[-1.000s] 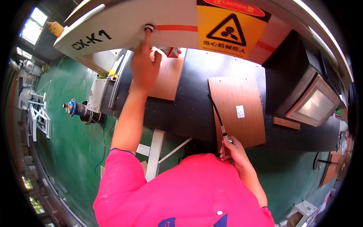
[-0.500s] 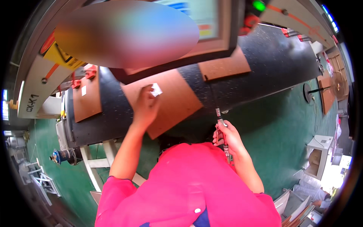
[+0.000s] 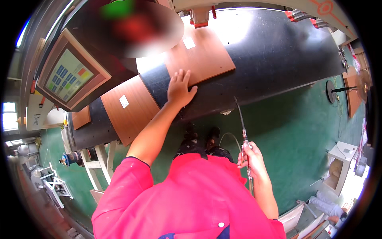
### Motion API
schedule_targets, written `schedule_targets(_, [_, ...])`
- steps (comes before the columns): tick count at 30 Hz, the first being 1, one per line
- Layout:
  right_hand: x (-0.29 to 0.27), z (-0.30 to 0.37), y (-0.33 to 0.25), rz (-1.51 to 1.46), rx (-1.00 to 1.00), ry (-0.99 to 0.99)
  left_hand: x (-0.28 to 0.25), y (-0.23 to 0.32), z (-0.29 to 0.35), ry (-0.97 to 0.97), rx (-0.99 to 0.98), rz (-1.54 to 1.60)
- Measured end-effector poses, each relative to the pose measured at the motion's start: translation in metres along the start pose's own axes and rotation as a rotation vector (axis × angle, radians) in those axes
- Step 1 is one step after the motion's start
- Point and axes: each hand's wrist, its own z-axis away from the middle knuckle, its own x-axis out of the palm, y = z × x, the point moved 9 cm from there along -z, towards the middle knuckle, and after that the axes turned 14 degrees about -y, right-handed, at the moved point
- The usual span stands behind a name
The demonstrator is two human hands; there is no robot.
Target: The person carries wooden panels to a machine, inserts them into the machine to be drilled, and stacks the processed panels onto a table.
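Note:
My left hand [image 3: 180,88] lies flat, fingers spread, on the near edge of a brown wooden panel [image 3: 203,55] resting on the black conveyor belt [image 3: 274,51]. My right hand [image 3: 250,157] is closed around a thin metal air-gun tool [image 3: 243,131] whose long nozzle points up toward the belt's front edge; a hose trails below it. A second brown panel [image 3: 129,107] with a small white label lies on the belt to the left of my left hand. A third, smaller panel [image 3: 81,117] shows further left.
A touch-screen control panel [image 3: 69,75] in a beige frame hangs over the belt at upper left. The floor [image 3: 294,131] is green. White metal legs [image 3: 99,163] support the conveyor at lower left. A white cabinet [image 3: 340,161] stands at the right.
The view has swung, bringing the control screen to the upper left. My left hand has left the labelled panel and now rests on the panel to its right. My right hand still holds the tool.

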Motion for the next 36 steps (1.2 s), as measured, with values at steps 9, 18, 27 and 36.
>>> schedule_targets(9, [-0.017, -0.002, -0.018, -0.037, -0.036, 0.017, 0.008, 0.111, -0.013, -0.230, 0.403, 0.584])
schedule_targets(18, [-0.013, 0.003, -0.019, -0.076, 0.011, 0.105, 0.004, 0.025, -0.073, -0.052, -0.025, -0.133])
schedule_targets(27, [-0.026, -0.016, -0.041, -0.163, -0.152, 0.260, 0.028, 0.083, -0.057, -0.360, 0.168, 0.176])
schedule_targets(36, [-0.086, -0.087, -0.103, -0.032, -0.292, 0.226, 0.020, 0.068, -0.048, -0.201, 0.183, -0.021])
